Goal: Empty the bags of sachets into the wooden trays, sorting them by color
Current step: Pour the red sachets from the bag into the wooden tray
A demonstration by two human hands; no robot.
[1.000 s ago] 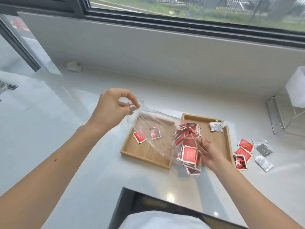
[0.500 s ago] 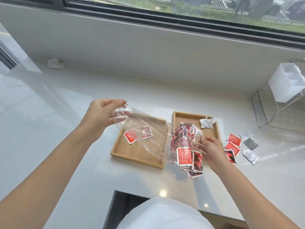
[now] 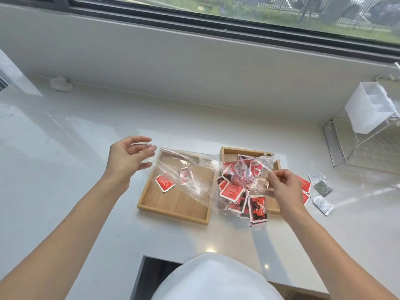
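A clear plastic bag (image 3: 194, 172) is stretched above two wooden trays. My left hand (image 3: 127, 159) pinches its left end; my right hand (image 3: 281, 187) grips its right side. Several red sachets (image 3: 238, 189) are bunched in the bag's lower right part, hanging between the trays. The left tray (image 3: 173, 204) holds one red sachet (image 3: 165, 182) and a second seen through the plastic. The right tray (image 3: 246, 151) is mostly hidden behind the bag; a silver sachet shows faintly at its far right corner.
Loose red sachets (image 3: 304, 184) and silver sachets (image 3: 322, 187) lie on the white counter right of the trays. A clear acrylic stand with a white box (image 3: 368, 113) is at the far right. A crumpled white scrap (image 3: 61, 84) lies by the wall. A dark cutout (image 3: 155, 276) is near me.
My left hand has loosened, its fingers spreading while still pinching the bag's end. My right hand has moved up to grip the bag's right side. The sachet cluster stays low in the bag.
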